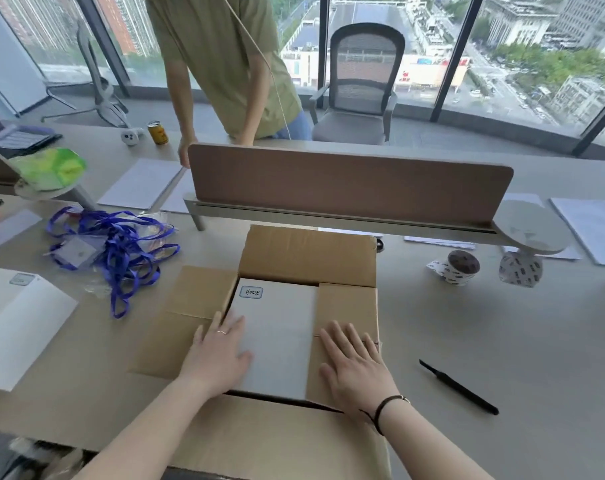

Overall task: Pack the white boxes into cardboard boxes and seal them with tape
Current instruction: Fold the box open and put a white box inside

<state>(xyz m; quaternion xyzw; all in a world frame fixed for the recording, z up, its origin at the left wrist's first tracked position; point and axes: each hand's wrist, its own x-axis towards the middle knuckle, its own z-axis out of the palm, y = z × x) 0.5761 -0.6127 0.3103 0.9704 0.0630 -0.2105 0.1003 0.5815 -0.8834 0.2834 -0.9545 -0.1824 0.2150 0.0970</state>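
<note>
An open cardboard box stands on the desk in front of me with its far flap up, its left flap flat on the desk and its right flap folded in. Inside lies a white box with a small handwritten label at its far left corner. My left hand lies flat on the white box's left edge, fingers straight. My right hand presses flat on the folded right flap beside the white box. Another white box sits at the left of the desk. Two tape rolls lie at the right.
A black pen-like tool lies right of the box. Blue lanyards are heaped to the left. A brown divider screen crosses the desk behind the box. A person in a green shirt stands beyond it, near an office chair.
</note>
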